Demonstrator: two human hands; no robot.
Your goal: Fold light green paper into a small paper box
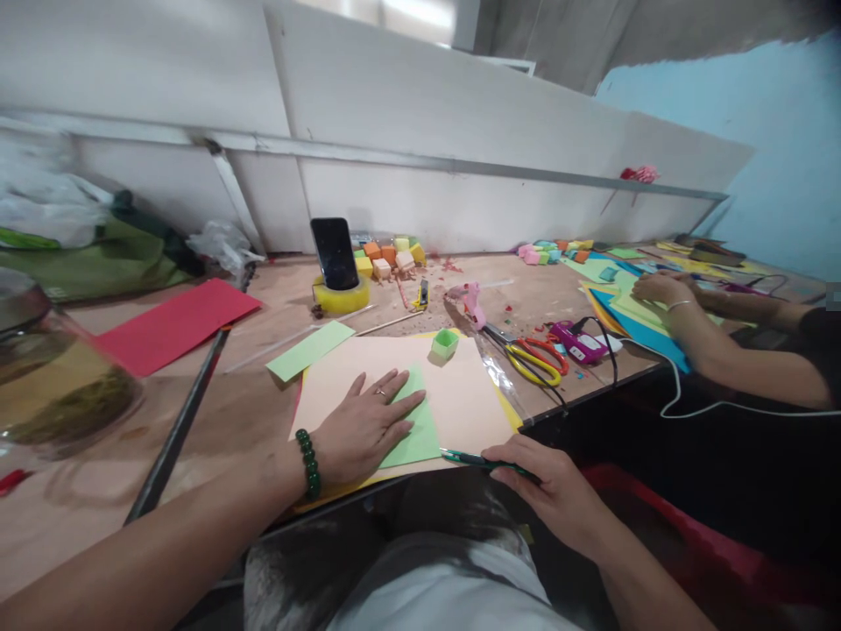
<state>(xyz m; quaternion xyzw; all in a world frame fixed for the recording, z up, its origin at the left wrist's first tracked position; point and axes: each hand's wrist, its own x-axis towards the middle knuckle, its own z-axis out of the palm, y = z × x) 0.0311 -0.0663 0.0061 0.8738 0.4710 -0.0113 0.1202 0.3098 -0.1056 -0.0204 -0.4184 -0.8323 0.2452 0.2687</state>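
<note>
My left hand [376, 422], with a green bead bracelet [307, 463] at the wrist, lies flat with fingers spread on a light green paper sheet [420, 431]. That sheet rests on a larger pale peach sheet [332, 375] at the table's front edge. In my right hand [555, 482] is a slim green pen [474, 458], its tip at the green sheet's lower right corner. A small open green paper box [445, 343] stands on the peach sheet beyond my hands. A light green strip [310, 349] overlaps the sheet's upper left corner.
Scissors [533, 361], a pink glue gun [474, 305] and a purple device [579, 343] lie to the right. A phone [334, 252] leans in a yellow tape roll [342, 298]. Red paper [180, 326] and a jar [59, 377] are left. A co-worker's hands [663, 289] handle paper at right.
</note>
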